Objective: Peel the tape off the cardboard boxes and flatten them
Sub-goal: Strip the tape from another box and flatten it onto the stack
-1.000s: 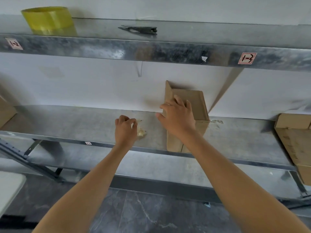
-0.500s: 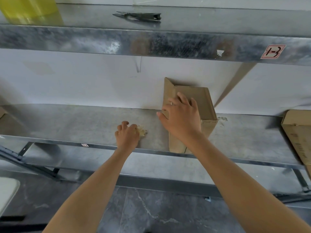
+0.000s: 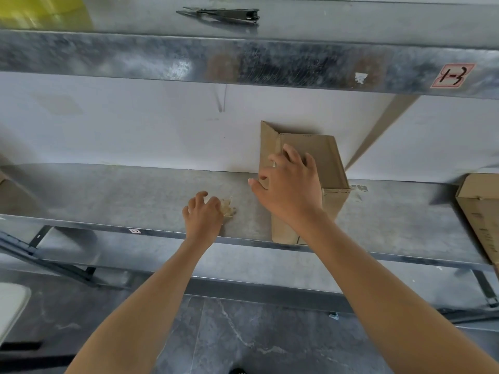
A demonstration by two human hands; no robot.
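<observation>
Box (image 3: 332, 163) stood at shelf's (image 3: 135, 195) front edge, right of middle. Right hand (image 3: 291, 190) rested on it, fingers spread. Left hand (image 3: 202, 217) curled over tape wad (image 3: 229, 209) near box, probably gripping it.

- Middle shelf (image 3: 121, 190), metal: open box (image 3: 332, 157) upright at centre, crumpled tape wad (image 3: 229, 207) near its left, second box (image 3: 480, 211) at right edge.
- Upper shelf (image 3: 351, 20): yellow roll (image 3: 40, 9) far left, black tool (image 3: 224, 14) centre.

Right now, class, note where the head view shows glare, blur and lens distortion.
Head view: glare patches along the upper shelf; the yellow roll at top left is smeared and cropped; shelf edges bow, wide-angle distortion; the cardboard box looks sharp.
</observation>
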